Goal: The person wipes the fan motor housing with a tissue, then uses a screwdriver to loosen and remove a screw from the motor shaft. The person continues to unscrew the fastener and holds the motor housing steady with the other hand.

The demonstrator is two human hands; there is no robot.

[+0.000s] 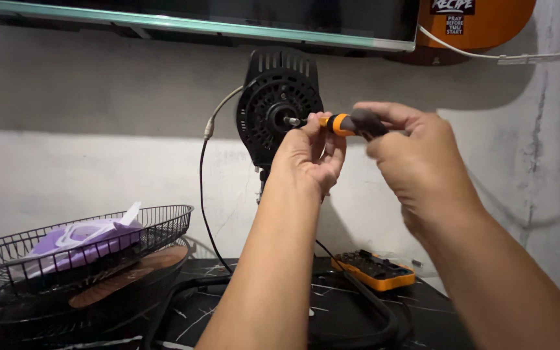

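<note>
I see fan motor housing (279, 107) upright above surface's back edge — guards already off. Right hand (416, 162) grip closed on screwdriver (352, 123); left hand (312, 152) pinches its shaft at hub. Housing not yet opened.

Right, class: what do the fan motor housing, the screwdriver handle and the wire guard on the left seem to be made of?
Fan motor housing: probably moulded black plastic, matt, with slotted vents.
Screwdriver handle: orange hard plastic with a dark part, possibly rubber; motion blur leaves that open. The right hand holds it; the left hand steadies the shaft.
Wire guard: thin metal wire, dark coated, open mesh.
</note>
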